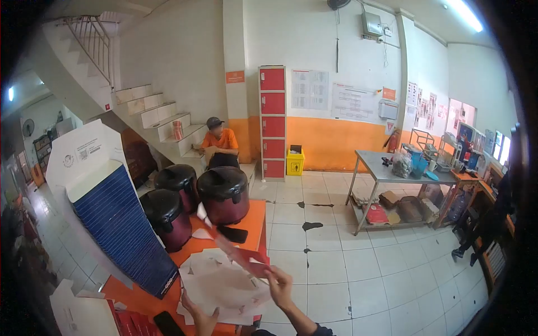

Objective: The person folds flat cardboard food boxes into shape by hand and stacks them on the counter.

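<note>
Pinches a red-and-white paper strip (238, 255) between thumb and fingers of the right hand (280, 285), above white sheets (216, 280) on the orange table (256, 215). Touches the sheets' near left edge with the left hand (200, 318) (gripping or merely resting, impossible to tell).

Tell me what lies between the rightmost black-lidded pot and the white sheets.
Head view: a black phone, with part of the held red strip.

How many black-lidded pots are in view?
3: the right pot, behind the phone; the rear left pot; the front left pot, beside the blue box. More could be hidden behind them.
</note>
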The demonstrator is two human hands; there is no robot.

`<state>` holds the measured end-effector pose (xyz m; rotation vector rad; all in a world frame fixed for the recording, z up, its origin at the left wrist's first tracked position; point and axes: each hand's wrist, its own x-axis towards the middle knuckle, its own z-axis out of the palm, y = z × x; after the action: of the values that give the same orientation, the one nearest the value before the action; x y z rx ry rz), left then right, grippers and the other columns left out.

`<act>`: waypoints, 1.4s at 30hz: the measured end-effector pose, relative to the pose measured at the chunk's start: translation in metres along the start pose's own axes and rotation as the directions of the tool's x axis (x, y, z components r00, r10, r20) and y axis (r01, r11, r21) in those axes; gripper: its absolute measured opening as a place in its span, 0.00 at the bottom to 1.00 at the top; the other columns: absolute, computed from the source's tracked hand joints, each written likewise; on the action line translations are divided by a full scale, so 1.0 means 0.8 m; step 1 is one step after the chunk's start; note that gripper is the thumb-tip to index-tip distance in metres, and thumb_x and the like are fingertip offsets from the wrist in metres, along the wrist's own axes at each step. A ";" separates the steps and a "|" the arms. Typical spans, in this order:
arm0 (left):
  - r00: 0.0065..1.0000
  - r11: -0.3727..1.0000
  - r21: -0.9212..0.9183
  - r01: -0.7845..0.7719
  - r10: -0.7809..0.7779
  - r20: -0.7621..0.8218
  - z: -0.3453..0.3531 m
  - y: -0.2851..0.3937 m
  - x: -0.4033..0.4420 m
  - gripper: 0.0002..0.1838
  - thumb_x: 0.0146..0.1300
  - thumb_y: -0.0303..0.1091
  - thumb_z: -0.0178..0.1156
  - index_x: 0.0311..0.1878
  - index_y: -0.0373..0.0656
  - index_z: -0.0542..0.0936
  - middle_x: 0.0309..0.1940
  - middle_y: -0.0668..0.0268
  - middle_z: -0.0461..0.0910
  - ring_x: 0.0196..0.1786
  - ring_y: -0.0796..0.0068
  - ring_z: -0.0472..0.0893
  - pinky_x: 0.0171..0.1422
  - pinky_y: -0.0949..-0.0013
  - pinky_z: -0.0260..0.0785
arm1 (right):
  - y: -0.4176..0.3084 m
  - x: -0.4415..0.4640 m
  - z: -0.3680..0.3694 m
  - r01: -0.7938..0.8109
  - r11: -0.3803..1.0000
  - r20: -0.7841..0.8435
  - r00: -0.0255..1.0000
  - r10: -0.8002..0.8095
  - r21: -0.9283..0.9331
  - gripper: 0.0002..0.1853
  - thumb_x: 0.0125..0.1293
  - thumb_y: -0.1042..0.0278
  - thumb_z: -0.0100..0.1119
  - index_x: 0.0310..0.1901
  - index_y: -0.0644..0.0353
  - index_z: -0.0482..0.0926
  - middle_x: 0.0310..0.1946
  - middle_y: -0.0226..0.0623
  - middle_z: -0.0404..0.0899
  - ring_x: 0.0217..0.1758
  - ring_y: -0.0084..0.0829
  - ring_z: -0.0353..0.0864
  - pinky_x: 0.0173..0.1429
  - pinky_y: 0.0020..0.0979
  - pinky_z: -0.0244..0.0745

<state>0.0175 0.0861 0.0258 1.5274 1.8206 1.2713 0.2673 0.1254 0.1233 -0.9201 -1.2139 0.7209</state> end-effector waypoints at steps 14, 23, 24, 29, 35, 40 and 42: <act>0.342 0.437 -0.510 -0.741 0.899 0.273 -0.019 0.239 -0.001 0.05 0.63 0.28 0.59 0.38 0.36 0.80 0.36 0.66 0.76 0.43 0.66 0.77 0.48 0.65 0.77 | -0.074 -0.011 -0.083 0.119 0.824 0.588 0.756 0.287 -0.555 0.11 0.63 0.58 0.61 0.42 0.53 0.84 0.27 0.39 0.83 0.28 0.37 0.82 0.36 0.32 0.75; 0.634 0.648 -0.132 -0.750 0.761 0.137 0.007 0.163 0.022 0.21 0.44 0.35 0.75 0.42 0.42 0.80 0.45 0.62 0.73 0.47 0.66 0.77 0.51 0.62 0.73 | -0.077 -0.021 -0.075 -0.006 0.910 0.478 0.849 0.224 -0.415 0.10 0.67 0.67 0.56 0.46 0.59 0.82 0.35 0.43 0.83 0.35 0.40 0.82 0.40 0.32 0.75; 0.781 0.774 -0.244 -0.585 0.618 0.090 0.011 0.167 0.014 0.17 0.44 0.35 0.75 0.36 0.41 0.81 0.41 0.62 0.73 0.44 0.67 0.78 0.48 0.63 0.74 | -0.078 -0.020 -0.074 -0.042 0.906 0.455 0.854 0.252 -0.422 0.10 0.67 0.68 0.56 0.46 0.61 0.82 0.35 0.44 0.83 0.34 0.40 0.81 0.41 0.32 0.75; 0.753 0.769 -0.272 -0.578 0.632 0.186 -0.005 0.196 0.002 0.12 0.48 0.30 0.72 0.36 0.41 0.83 0.42 0.59 0.74 0.40 0.65 0.80 0.45 0.67 0.75 | -0.076 -0.018 -0.062 0.041 0.890 0.486 0.848 0.209 -0.454 0.10 0.64 0.72 0.57 0.46 0.63 0.82 0.36 0.41 0.80 0.35 0.39 0.80 0.43 0.33 0.74; 0.723 0.785 -0.337 -0.520 0.614 0.315 0.010 0.187 0.006 0.09 0.57 0.28 0.66 0.41 0.37 0.82 0.44 0.57 0.78 0.41 0.60 0.80 0.46 0.65 0.75 | -0.075 -0.017 -0.056 0.127 0.866 0.545 0.818 0.184 -0.483 0.10 0.62 0.74 0.57 0.44 0.61 0.83 0.34 0.40 0.77 0.36 0.39 0.79 0.43 0.34 0.74; 0.592 0.748 -0.247 -0.616 0.646 0.481 -0.011 0.224 0.015 0.17 0.49 0.28 0.68 0.46 0.43 0.84 0.55 0.55 0.73 0.54 0.55 0.78 0.55 0.60 0.74 | -0.053 -0.018 -0.068 0.125 0.882 0.540 0.826 0.162 -0.455 0.09 0.64 0.72 0.55 0.44 0.60 0.82 0.34 0.40 0.76 0.36 0.41 0.79 0.44 0.35 0.74; 0.664 0.787 -0.219 -0.577 0.608 0.435 0.007 0.200 0.023 0.16 0.52 0.23 0.64 0.46 0.41 0.83 0.60 0.54 0.69 0.51 0.58 0.80 0.50 0.62 0.75 | -0.050 -0.020 -0.065 0.163 0.875 0.579 0.800 0.153 -0.456 0.10 0.65 0.71 0.54 0.43 0.61 0.82 0.35 0.40 0.76 0.36 0.41 0.79 0.45 0.36 0.74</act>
<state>0.1004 0.0996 0.1632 2.2674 0.9645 1.0265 0.3137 0.0823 0.1470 -1.1391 -2.0404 0.7416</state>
